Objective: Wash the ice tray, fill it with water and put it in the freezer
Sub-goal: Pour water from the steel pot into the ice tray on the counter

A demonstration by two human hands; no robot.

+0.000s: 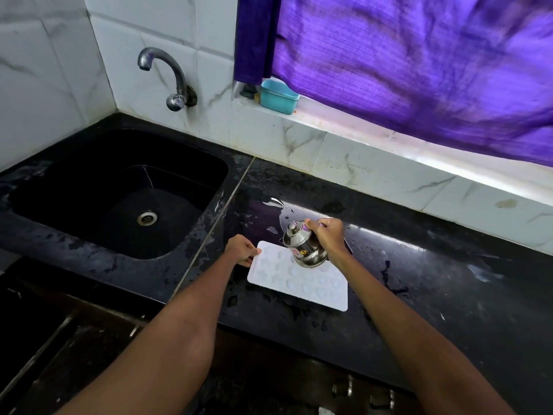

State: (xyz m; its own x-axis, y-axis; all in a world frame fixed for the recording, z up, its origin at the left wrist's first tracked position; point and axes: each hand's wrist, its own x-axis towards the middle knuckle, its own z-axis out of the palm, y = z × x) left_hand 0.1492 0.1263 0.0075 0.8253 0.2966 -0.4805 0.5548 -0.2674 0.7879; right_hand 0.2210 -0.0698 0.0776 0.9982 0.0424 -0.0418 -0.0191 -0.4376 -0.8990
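A white ice tray with several small moulded cells lies flat on the wet black counter, right of the sink. My left hand grips the tray's near-left corner. My right hand holds a small steel kettle by its handle, tilted with the lidded top toward the left, over the tray's far edge. Its base hides a few cells.
A black sink with a steel drain sits to the left, under a wall tap. A teal plastic box stands on the window ledge below a purple curtain. Water puddles lie on the counter behind the kettle.
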